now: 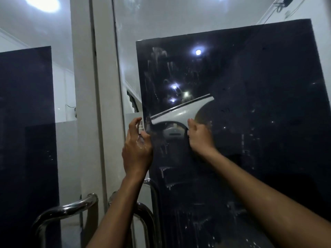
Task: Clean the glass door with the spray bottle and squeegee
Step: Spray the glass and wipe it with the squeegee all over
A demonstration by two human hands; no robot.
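The right hand (198, 135) grips the handle of a white squeegee (182, 111), fingers curled round it, and holds the blade tilted against the glass door (250, 104) — its right end higher than its left. The squeegee sits near the left edge of the door's dark panel, about midway up the part in view. The left hand (137, 149) is raised just beside that left edge, holding a small white spray bottle (141, 126); the fingers curl loosely about it with the thumb apart, and only the bottle's top shows between them. The two hands are near each other but not touching.

Pale streaks and drips mark the glass above the blade and below the hands, down toward the bottom edge. Small bright lights reflect in the dark panel. At the lower left, curved metal door handles (71, 208) stand on either side of the white frame (100, 104) — the left forearm passes in front of one of them.
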